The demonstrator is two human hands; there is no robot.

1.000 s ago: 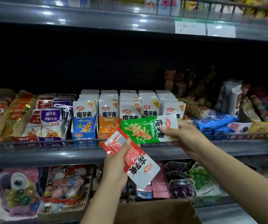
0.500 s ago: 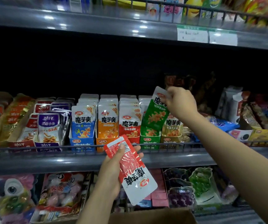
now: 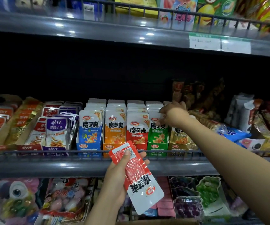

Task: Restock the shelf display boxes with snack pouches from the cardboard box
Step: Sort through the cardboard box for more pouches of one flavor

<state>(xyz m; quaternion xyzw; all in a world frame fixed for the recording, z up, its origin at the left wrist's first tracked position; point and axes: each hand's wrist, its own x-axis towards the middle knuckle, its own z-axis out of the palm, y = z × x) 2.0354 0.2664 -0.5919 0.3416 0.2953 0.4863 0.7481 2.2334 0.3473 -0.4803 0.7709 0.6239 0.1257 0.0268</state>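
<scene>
Across the middle of the frame, the shelf (image 3: 82, 168) is carrying a row of display boxes (image 3: 157, 147) packed with upright pouches. Right of centre, the right hand (image 3: 174, 113) is pinching the top of the front green pouch (image 3: 157, 132) in its green box. At lower centre, the left hand (image 3: 119, 174) is gripping a red pouch (image 3: 140, 177), tilted, in front of the shelf edge.

red pouch (image 3: 139, 177): glossy plastic film, crinkled, white lower half | green pouch (image 3: 157, 135): shiny plastic film | display boxes (image 3: 88, 147): printed cardboard, smooth | shelf edge (image 3: 49, 168): grey, smooth, semi-gloss with light glints | shelf rail (image 3: 33, 152): dark metal wire | price labels (image 3: 220, 45): matt paper | grape jelly cups (image 3: 188, 207): clear glossy plastic
</scene>
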